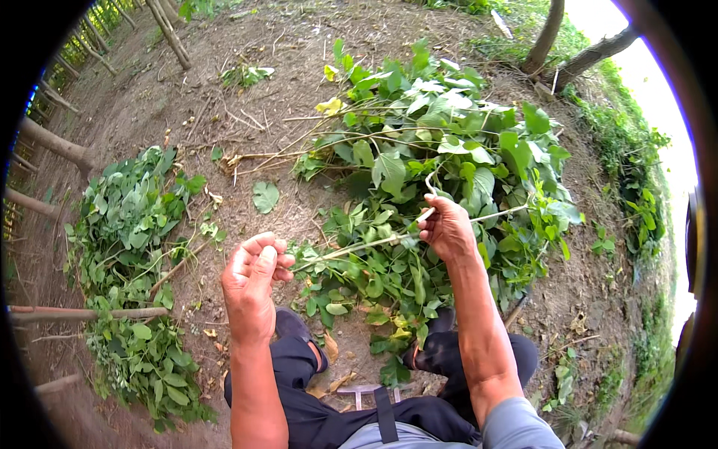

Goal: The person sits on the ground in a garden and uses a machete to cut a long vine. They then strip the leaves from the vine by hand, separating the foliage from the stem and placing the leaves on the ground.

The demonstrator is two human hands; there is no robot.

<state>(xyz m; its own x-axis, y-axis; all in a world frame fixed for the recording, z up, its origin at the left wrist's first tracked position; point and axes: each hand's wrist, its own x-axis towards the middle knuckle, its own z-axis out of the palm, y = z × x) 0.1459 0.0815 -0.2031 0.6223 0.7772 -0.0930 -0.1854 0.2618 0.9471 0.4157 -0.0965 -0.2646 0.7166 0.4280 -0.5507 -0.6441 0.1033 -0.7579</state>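
My right hand (447, 227) is closed around a pale, cord-like plant strip (431, 182). One bit of it curls up above the thumb, and a short end pokes out at the fingers. My left hand (255, 280) is raised on the left, thumb bent over curled fingers. A long pale strip (359, 247) runs from by its fingertips, behind my right hand, across the leaves. Whether the left fingers grip it is hard to see. Below both hands lies a big heap of cut leafy stems (443, 129), its lower part reaching between my feet.
A second leafy pile (129, 224) lies on the left, with a wooden pole (90, 315) across it. A handle-like stick (516, 311) shows at the heap's right edge. Tree trunks (544, 39) stand at upper right, others at left. I sit low, a light-coloured stool (359, 388) partly visible.
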